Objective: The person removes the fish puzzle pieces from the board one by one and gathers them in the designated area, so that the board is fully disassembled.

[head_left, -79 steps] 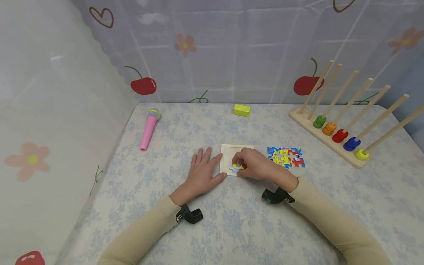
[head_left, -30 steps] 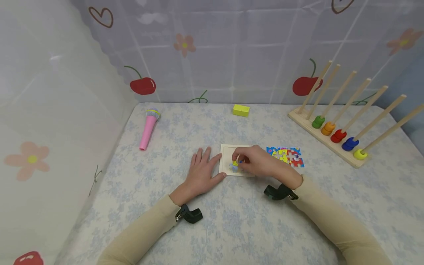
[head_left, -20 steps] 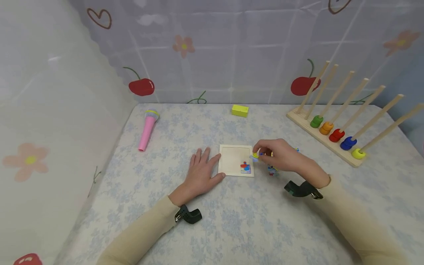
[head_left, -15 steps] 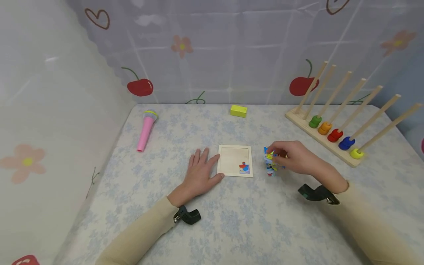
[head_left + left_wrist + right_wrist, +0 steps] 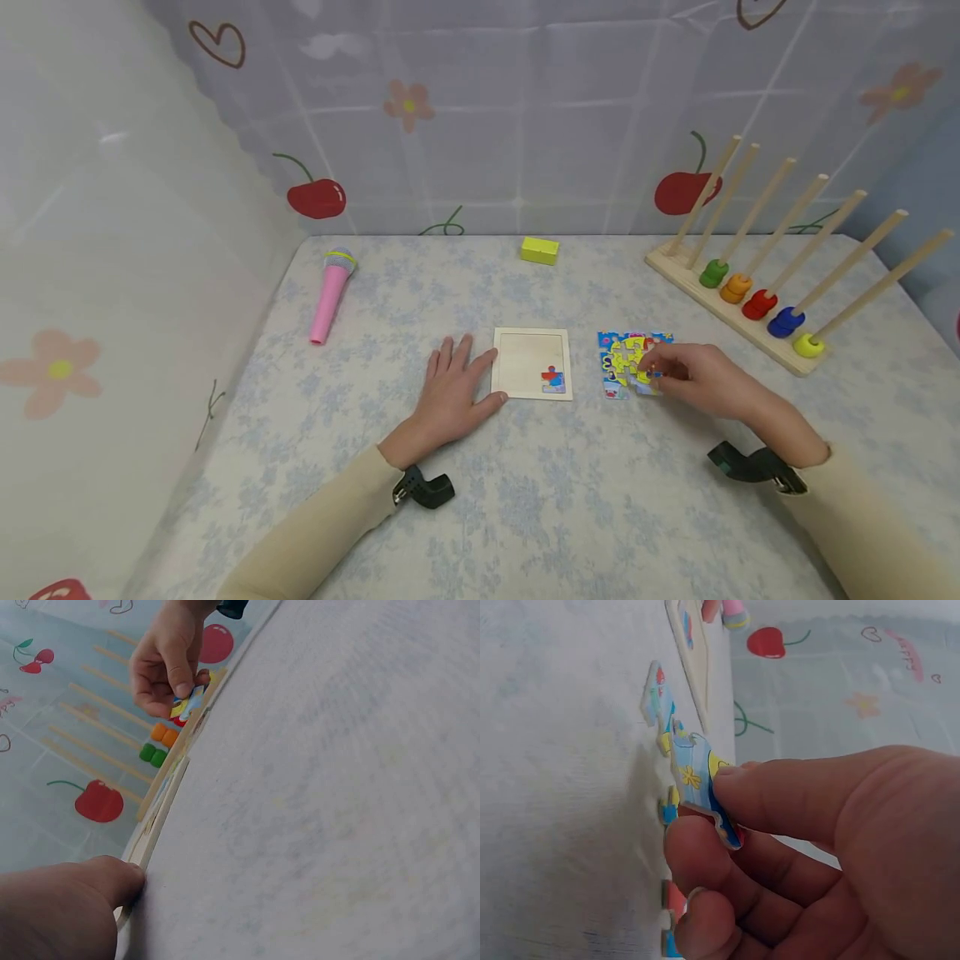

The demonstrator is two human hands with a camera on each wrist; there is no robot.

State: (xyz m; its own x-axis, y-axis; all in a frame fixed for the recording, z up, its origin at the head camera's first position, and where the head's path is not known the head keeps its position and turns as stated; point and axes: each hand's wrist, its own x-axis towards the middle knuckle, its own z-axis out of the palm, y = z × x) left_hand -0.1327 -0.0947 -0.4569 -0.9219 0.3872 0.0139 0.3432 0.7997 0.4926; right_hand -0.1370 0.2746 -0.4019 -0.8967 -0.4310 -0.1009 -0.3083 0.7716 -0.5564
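My left hand lies on the table with fingers spread, its thumb and index finger touching the left edge of a square wooden puzzle tray. One red and blue jigsaw piece sits in the tray's lower right corner. To the right of the tray lies a group of joined jigsaw pieces, coloured yellow, blue and red. Over its lower right part, my right hand pinches a light blue and yellow jigsaw piece between thumb and fingers. The right wrist view shows that piece tilted; the hand partly covers the joined pieces.
A wooden bead stand with upright pegs and coloured beads is at the back right. A pink toy microphone lies at the back left. A yellow block rests near the table's back edge.
My right hand has lifted the pinched jigsaw piece out of the tray and carried it right, to the joined pieces. The piece left in the tray is now uncovered. My left hand stays put.
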